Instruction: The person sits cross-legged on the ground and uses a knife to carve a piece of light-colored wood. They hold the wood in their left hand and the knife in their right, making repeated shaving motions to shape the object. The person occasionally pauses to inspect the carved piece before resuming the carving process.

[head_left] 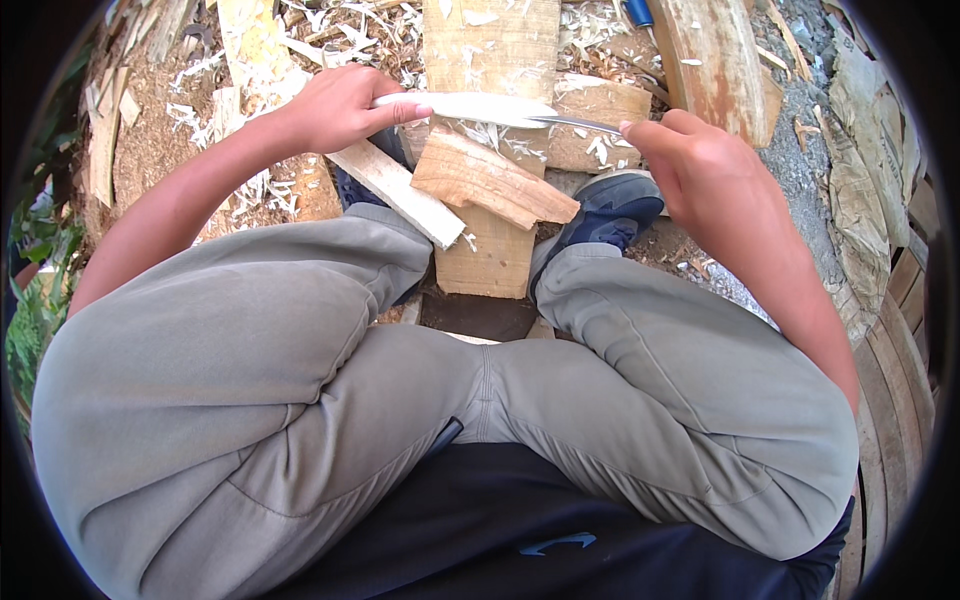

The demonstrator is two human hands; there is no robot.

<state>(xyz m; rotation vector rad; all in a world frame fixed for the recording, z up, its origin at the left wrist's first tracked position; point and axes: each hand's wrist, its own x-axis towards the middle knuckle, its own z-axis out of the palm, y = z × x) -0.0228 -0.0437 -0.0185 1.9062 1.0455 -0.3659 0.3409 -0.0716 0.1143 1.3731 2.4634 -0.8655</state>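
Observation:
My left hand (345,108) is closed round the left end of a slim, pale carved piece of wood (485,109), its thumb lying along the top. The piece is held level across a long board. From the right, my right hand (705,160) grips a knife (580,123); its handle is hidden inside the fist. The thin grey blade points left and meets the right end of the carved wood. Just below the carved piece, a rough brown wood block (490,178) lies across the board, with a pale wood strip (400,193) slanting beside it.
The long board (490,50) runs between my shoes (612,208), with curled shavings on it and around it. A thick split log (712,55) lies at the far right, near a blue tool handle (638,12). Crumpled brown paper sacking (868,170) is farther right; green plants (40,320) stand left.

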